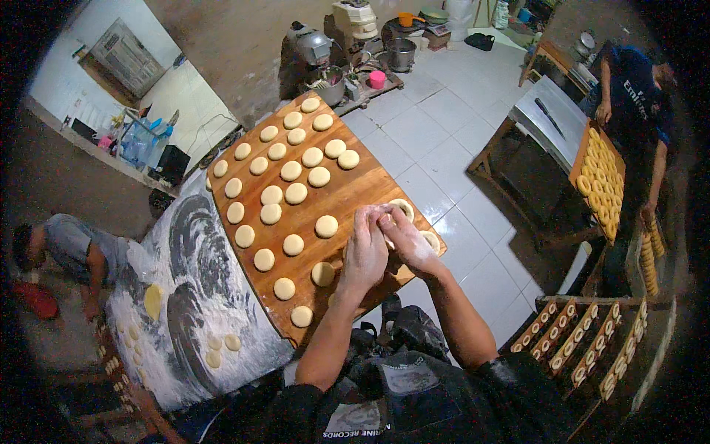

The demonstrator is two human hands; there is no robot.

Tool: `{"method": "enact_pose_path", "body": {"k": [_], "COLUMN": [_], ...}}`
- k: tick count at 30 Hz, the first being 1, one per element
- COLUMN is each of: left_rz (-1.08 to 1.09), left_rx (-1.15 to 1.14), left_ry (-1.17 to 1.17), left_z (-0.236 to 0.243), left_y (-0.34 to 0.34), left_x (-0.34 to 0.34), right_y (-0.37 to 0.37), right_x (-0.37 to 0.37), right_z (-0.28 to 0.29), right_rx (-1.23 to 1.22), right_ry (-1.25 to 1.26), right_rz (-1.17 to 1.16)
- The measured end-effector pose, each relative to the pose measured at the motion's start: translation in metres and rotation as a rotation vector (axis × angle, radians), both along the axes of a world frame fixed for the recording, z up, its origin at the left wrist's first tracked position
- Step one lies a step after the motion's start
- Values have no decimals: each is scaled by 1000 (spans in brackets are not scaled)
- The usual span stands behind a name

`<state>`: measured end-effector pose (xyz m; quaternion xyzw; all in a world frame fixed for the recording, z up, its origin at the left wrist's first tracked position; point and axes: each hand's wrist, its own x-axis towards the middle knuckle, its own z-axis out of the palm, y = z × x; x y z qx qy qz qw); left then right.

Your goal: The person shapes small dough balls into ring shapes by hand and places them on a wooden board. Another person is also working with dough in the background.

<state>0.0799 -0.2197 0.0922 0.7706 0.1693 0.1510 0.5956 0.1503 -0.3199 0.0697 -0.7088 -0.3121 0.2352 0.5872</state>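
Over the right end of a wooden board [248, 277], my left hand [364, 250] and my right hand [411, 240] meet, both dusted with flour. Their fingers are curled and pressed together around a pale piece of dough, mostly hidden by the hands. Beyond the fingertips lies a dough round [402, 207], and another dough round [430, 240] sits beside my right wrist, partly covered. Several flat, pale rounds are spread over the rest of the board, such as a dough round [326, 226] left of my hands.
A floured tabletop [244, 325] with loose dough pieces adjoins the board on the left, where another person [81, 248] crouches. At right, a standing person [629, 96] holds a tray of ring-shaped dough [600, 181]. Racked rings [588, 337] stand lower right; a mixer [310, 48] stands behind.
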Motion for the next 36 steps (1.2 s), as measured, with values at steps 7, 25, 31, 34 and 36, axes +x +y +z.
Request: {"method": "enact_pose_path", "body": {"k": [7, 25, 31, 34, 36], "left_rz": [-42, 80, 163, 258, 256], "left_rx": [-51, 707, 152, -173, -30], "left_ry": [-73, 266, 311, 274, 294], "left_z": [4, -56, -45, -41, -40], "left_y": [-8, -30, -14, 5, 21], "left_x": [11, -89, -117, -137, -146], "right_y": [-17, -51, -55, -57, -55], "right_x": [9, -61, -74, -75, -72], "right_z": [18, -19, -27, -15, -7], "right_rx": [34, -646, -677, -689, -675], "right_ry": [429, -859, -917, -849, -828], "right_rz": [-30, 42, 75, 66, 109]}}
